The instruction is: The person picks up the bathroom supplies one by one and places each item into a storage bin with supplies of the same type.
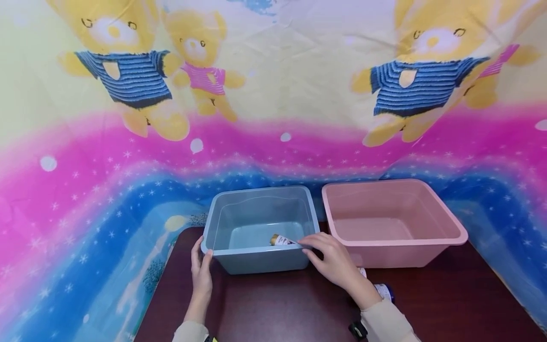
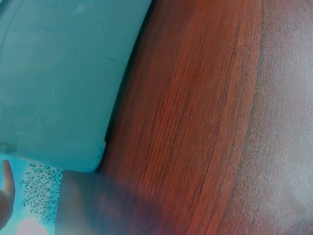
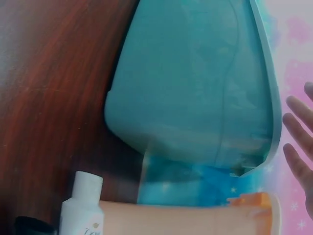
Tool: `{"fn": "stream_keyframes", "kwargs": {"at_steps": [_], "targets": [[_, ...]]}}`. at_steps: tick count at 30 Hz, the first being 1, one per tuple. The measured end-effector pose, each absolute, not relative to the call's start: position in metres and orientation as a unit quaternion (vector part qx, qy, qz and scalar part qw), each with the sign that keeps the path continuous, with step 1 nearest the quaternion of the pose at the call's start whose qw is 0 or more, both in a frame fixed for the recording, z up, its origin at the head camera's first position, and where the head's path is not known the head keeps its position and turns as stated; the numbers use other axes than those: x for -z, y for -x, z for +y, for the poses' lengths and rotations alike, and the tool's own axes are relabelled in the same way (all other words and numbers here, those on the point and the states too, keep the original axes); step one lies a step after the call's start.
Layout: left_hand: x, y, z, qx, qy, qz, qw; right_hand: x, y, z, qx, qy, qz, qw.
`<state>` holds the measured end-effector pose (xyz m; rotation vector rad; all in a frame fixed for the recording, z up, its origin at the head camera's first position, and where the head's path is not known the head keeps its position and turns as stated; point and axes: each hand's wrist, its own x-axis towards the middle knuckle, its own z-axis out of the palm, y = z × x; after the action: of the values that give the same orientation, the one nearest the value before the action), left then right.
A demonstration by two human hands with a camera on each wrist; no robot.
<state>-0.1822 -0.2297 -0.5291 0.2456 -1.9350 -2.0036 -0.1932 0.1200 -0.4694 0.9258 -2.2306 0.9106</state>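
Just inside the blue bin's front rim, a gold-capped white tube lies immediately left of the right hand's fingertips; those fingers spread, released, though contact is unclear. The left hand rests, fingers straight, at the bin's left front corner. The tube's dark print and the lettering on a white bottle, right of the bin, are illegible.

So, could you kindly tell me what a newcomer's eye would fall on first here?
Probably the big yellow bears printed across the upper backdrop. Below them, a blue bin and a pink bin stand side by side on the dark table. Then a small gold-ended tube, seen at the blue bin's near rim beside the right hand.
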Motion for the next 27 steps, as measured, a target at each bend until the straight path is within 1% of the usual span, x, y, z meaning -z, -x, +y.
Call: {"fn": "stream_keyframes", "kwargs": {"at_steps": [3, 5, 9, 12, 16, 27], "targets": [[0.528, 0.178, -0.23, 0.703, -0.097, -0.686, 0.161, 0.473, 0.19, 0.123, -0.342, -0.338, -0.83, 0.283], [0.52, 0.173, -0.228, 0.702, -0.1, -0.688, 0.153, 0.474, 0.188, 0.125, -0.343, -0.335, -0.829, 0.287], [0.523, 0.171, -0.227, 0.688, -0.111, -0.702, 0.148, 0.476, 0.185, 0.129, -0.344, -0.341, -0.822, 0.3], [0.53, 0.17, -0.228, 0.677, -0.116, -0.709, 0.16, 0.477, 0.183, 0.133, -0.347, -0.345, -0.818, 0.304], [0.524, 0.16, -0.225, 0.673, -0.119, -0.709, 0.172, 0.479, 0.178, 0.138, -0.349, -0.332, -0.824, 0.297], [0.534, 0.147, -0.225, 0.652, -0.137, -0.723, 0.183, 0.478, 0.166, 0.146, -0.341, -0.301, -0.844, 0.283]]}}
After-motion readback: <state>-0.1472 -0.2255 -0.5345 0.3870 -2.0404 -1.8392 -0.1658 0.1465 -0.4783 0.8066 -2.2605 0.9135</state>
